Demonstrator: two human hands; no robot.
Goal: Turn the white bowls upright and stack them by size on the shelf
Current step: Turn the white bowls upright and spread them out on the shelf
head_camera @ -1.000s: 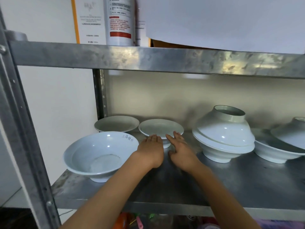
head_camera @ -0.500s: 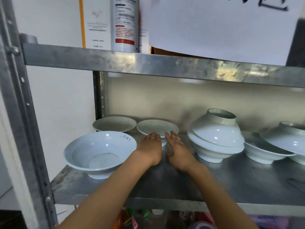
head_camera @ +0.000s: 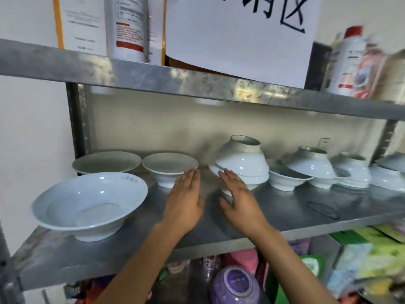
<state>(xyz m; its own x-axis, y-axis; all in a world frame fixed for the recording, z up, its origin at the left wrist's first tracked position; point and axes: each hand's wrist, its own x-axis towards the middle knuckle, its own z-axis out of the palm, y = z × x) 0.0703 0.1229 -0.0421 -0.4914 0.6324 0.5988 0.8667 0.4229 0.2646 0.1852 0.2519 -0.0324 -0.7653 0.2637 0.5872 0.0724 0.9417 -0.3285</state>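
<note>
Both hands [head_camera: 210, 202] now apart, off the small upright bowl [head_camera: 169, 166].

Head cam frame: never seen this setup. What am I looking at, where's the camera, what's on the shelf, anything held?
There is no robot here. A person wears one wide-angle camera on the head, looking forward and down, so the two bare arms reach in from the bottom.

The left hand and right hand are both flat and open over the metal shelf, holding nothing.

On the shelf, at left, stand three upright white bowls: a large bowl in front, a wide shallow bowl behind it, and a small footed bowl by the left fingertips. To the right, an upside-down bowl sits on upright ones just past the right hand, with more such piles further right, blurred.

The shelf above carries bottles and a paper sign.
</note>
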